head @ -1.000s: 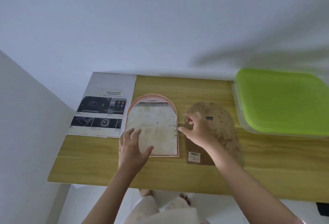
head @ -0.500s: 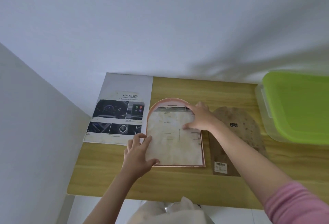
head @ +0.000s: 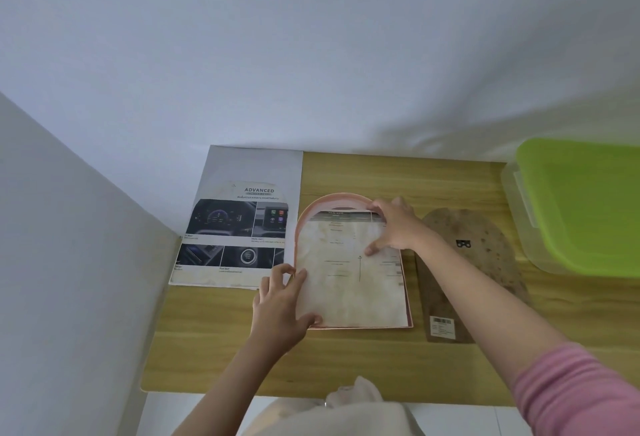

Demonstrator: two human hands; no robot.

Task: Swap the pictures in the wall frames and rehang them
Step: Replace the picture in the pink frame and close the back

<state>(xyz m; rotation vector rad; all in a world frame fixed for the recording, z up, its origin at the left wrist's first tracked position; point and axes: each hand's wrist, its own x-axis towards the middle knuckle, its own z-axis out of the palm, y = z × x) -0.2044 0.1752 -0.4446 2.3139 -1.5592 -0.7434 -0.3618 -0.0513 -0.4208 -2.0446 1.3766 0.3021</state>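
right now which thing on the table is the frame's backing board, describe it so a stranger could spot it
Start at the wooden table and find the green-lidded box at its right end. Just left of that box lies the backing board, flat, right of the pink arched frame under both hands. It alone is speckled brown, arch-topped, with a black hanger clip and a white barcode sticker.

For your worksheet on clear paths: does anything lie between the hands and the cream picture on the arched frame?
Nothing visible: the left hand and right hand already touch the cream picture lying on the pink arched frame.
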